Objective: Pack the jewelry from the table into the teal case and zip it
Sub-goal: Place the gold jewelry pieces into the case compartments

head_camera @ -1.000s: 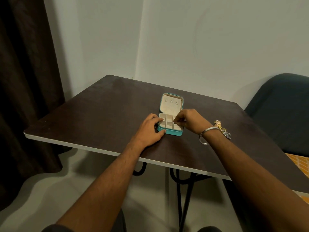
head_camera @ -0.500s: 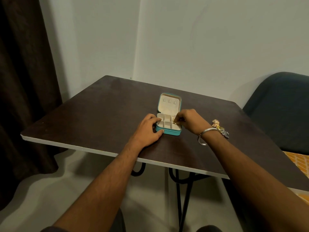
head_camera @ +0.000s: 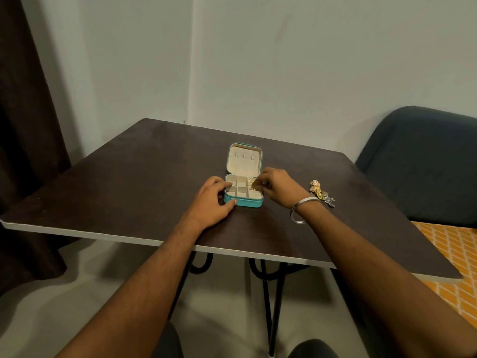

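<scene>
Head camera looks down on a dark brown table (head_camera: 129, 182) whose near edge is trimmed in pale grey. Close to the table's middle, somewhat toward the far edge, sits the teal case (head_camera: 243, 200), unzipped, with its lid (head_camera: 244, 159) tipped up and back to show a cream lining with three small tabs. The lower half is divided into small cream compartments.

Left hand (head_camera: 210, 201) lies against the left side of the case, thumb pressed along its teal front wall near the front-left corner, fingers curled over the left rim; it steadies the case rather than grasping anything loose. Right hand (head_camera: 277, 186) reaches in from the right, fingertips pinched together over the right-hand compartments, closed around a small gold piece (head_camera: 253, 186) that sits at or just inside the rim there. Whether the piece rests on the compartment floor or hangs from the fingers cannot be told. A silver bangle (head_camera: 299, 211) rings the right wrist.

Beyond that wrist, toward the table's right edge, a small cluster of jewelry (head_camera: 321, 193) lies on the tabletop: gold and pinkish pieces touching one another, with a silvery one at the near end. A dark blue chair (head_camera: 426, 164) stands past the right edge, and a dark curtain (head_camera: 23, 125) hangs at left.
</scene>
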